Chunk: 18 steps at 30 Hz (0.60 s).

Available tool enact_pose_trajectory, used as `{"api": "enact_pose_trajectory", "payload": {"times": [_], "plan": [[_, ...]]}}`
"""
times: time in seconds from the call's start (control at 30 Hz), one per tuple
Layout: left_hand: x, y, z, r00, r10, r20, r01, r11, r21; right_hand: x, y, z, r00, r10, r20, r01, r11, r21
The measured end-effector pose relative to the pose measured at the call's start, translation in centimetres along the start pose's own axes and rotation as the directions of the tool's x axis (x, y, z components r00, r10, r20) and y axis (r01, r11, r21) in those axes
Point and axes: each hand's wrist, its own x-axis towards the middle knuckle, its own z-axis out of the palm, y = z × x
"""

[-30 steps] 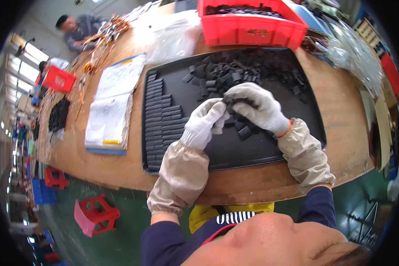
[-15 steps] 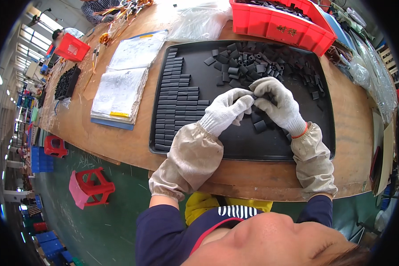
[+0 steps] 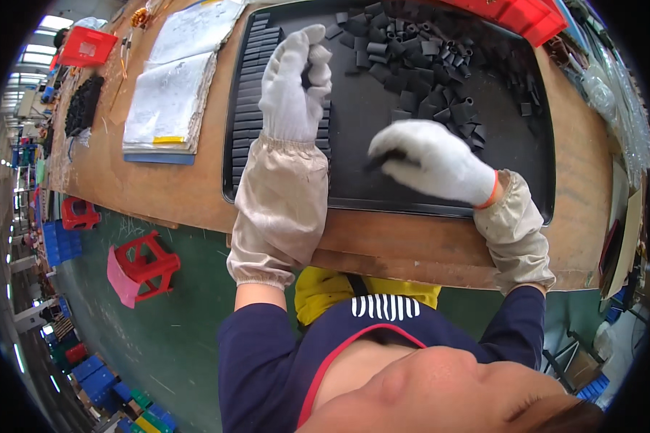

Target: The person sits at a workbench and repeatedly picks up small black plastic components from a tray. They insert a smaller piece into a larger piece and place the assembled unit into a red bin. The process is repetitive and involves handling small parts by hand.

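My left hand point(image 3: 292, 86), in a white knit glove, lies over the rows of short black tubes point(image 3: 247, 119) at the left of a black tray point(image 3: 350, 177). Its fingers are partly bent and apart, with no piece visible in them; it hides part of the rows. My right hand point(image 3: 437, 162), gloved too and blurred, hovers over the tray's front middle. Between its thumb and fingers shows a dark piece point(image 3: 377, 160), seemingly a black tube. Beyond it spreads a loose heap of black tubes point(image 3: 422, 65), some flattened, some round.
A red bin point(image 3: 523, 18) stands past the tray's far right corner. Papers point(image 3: 166, 101) on a blue folder lie left of the tray. A black box of dark pieces point(image 3: 84, 106) is farther left. A red stool point(image 3: 148, 265) stands on the green floor.
My hands were together over the heap and have parted. The left has moved left onto the rows; the right has come nearer the tray's front. The whole view has shifted.
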Motion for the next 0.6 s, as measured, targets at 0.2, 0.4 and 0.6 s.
{"api": "enact_pose_trajectory", "payload": {"times": [0.2, 0.4, 0.6], "plan": [[0.3, -0.7, -1.0, 0.998, -0.009, 0.063, 0.017, 0.992, -0.125, -0.8, -0.8, 4.2, 0.969, 0.022, 0.244, 0.079, 0.915, -0.397], [0.4, -1.1, -1.1, 0.986, -0.071, 0.148, 0.097, 0.98, -0.171, -1.0, -0.2, 5.2, 0.968, -0.098, 0.231, 0.155, 0.957, -0.244], [-1.0, -1.1, 0.7, 0.942, -0.21, 0.261, 0.249, 0.96, -0.126, -0.8, -0.7, 4.6, 0.962, -0.148, 0.229, 0.205, 0.946, -0.251]]}}
